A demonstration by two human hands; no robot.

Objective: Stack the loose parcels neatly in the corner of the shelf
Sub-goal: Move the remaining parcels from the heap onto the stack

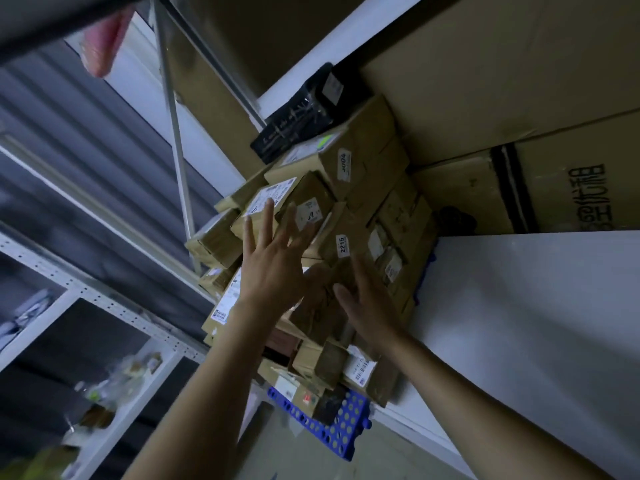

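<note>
Head view shows us most parcels (pixel 360 174) piled at frame centre, in the corner beneath big cartons (pixel 485 81). Our left grip (pixel 273 261) and right grip (pixel 369 303) lie flat, fingers spread, pressing the pile and holding nothing. We judge that squaring up is what's left: the lower boxes jut over a blue mat (pixel 341 429), and a shelf rack (pixel 104 297) crowds the left.

The person's two hands are bare: the left hand (pixel 273 271) and the right hand (pixel 369 303) show long, slim fingers and uncovered wrists. The slender left forearm (pixel 207 393) and right forearm (pixel 485 403) are bare too, right to the bottom edge of the view; dim light and blur hide finer detail
</note>
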